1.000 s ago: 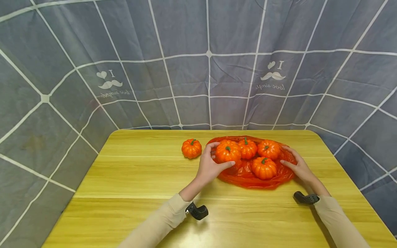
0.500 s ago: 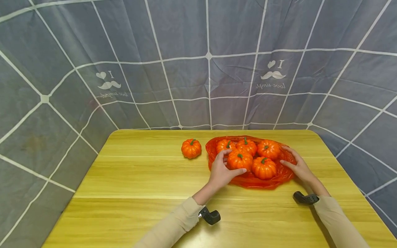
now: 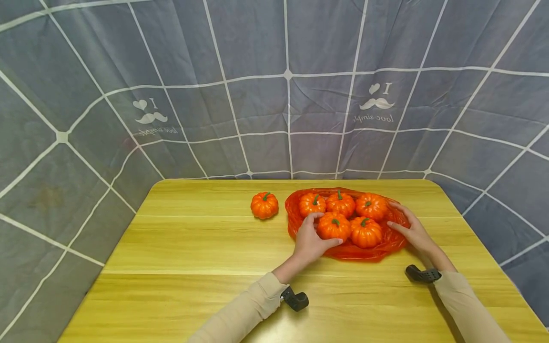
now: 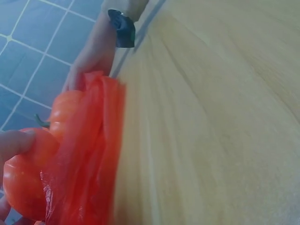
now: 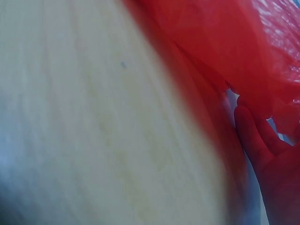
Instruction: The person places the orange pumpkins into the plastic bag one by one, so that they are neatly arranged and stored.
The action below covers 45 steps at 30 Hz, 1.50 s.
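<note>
A red plastic bag (image 3: 356, 252) lies spread open on the table, with several small orange pumpkins in it. My left hand (image 3: 310, 240) curls its thumb and fingers round the front-left pumpkin (image 3: 333, 226). In the left wrist view the thumb (image 4: 18, 142) lies against that pumpkin (image 4: 26, 176). Next to it sits the front-right pumpkin (image 3: 366, 233). Behind stand the back-left pumpkin (image 3: 312, 205), the back-middle pumpkin (image 3: 340, 205) and the back-right pumpkin (image 3: 371, 207). My right hand (image 3: 416, 232) holds the bag's right side; red film (image 5: 211, 42) fills much of the right wrist view.
One more orange pumpkin (image 3: 264, 206) stands on the wooden table (image 3: 193, 247), left of the bag. A grey curtain (image 3: 253, 109) with white lines hangs behind the table's far edge and along both sides.
My left hand has moved right and slightly toward me with its pumpkin, from above the bag's left part to beside the front-right pumpkin. The back-left pumpkin has come into sight. My right hand stays put.
</note>
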Each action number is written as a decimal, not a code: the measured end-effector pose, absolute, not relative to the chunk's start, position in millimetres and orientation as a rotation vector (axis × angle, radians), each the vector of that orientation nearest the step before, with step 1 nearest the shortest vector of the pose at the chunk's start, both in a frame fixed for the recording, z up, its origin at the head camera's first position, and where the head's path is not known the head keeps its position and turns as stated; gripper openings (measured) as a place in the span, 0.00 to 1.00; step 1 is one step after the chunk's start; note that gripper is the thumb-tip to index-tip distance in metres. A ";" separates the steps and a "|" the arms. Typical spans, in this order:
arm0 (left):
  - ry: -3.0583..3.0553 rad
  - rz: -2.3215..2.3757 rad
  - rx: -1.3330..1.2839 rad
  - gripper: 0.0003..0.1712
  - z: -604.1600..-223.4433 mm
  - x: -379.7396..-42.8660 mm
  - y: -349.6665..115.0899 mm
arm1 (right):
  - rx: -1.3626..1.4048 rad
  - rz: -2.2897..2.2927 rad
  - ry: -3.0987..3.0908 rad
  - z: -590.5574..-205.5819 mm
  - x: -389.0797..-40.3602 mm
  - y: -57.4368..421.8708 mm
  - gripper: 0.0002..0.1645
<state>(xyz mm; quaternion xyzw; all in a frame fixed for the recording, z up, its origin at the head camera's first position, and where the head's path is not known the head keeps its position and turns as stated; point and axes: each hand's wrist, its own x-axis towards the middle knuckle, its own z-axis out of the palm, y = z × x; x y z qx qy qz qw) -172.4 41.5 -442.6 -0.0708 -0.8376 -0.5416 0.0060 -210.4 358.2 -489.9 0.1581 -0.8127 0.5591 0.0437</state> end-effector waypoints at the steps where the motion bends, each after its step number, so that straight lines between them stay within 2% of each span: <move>1: -2.632 -1.682 -0.218 0.42 -443.3 -172.1 41.5 | 0.484 1.708 -2.485 -490.0 -210.5 358.4 0.33; 30: -2.759 -1.450 -0.284 0.40 -459.2 -176.2 44.0 | 0.493 1.727 -2.438 -487.1 -209.9 354.2 0.33; 40: -2.758 -1.416 -0.391 0.43 -459.1 -178.2 42.8 | 0.462 1.743 -2.449 -485.0 -207.9 352.7 0.34; 45: -2.759 -1.485 -0.351 0.40 -459.1 -177.8 43.2 | 0.454 1.706 -2.471 -485.1 -207.8 353.4 0.34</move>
